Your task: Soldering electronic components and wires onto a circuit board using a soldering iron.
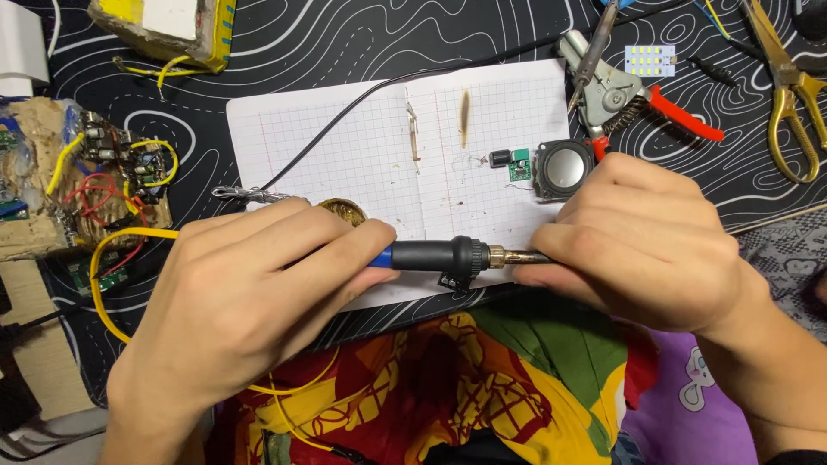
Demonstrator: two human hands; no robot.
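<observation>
A soldering iron (439, 257) is being held level over the near edge of a sheet of squared paper (362, 146), which is lying on a black mat with white contour lines (345, 39). Its blue handle end is being clamped by the left hand (250, 293), with fingers and thumb closed around it. Its metal front end is being gripped by the right hand (642, 245), the fingers curled together over it, so that the tip is being hidden.

Toward the far right corner of the paper, a small green circuit board (517, 164) is being kept just beside a small square speaker (564, 168). A round tin with a brownish filling (343, 211) is being partly covered by the left fingers; its contents cannot be told more closely.

Beyond the paper's far right corner, red-handled wire strippers (629, 95) and a small white LED panel (650, 60) are lying on the mat, with gold-handled scissors (792, 95) near the right edge. At the left edge, a cardboard piece carrying circuit boards and coloured wires (95, 168) is resting.
</observation>
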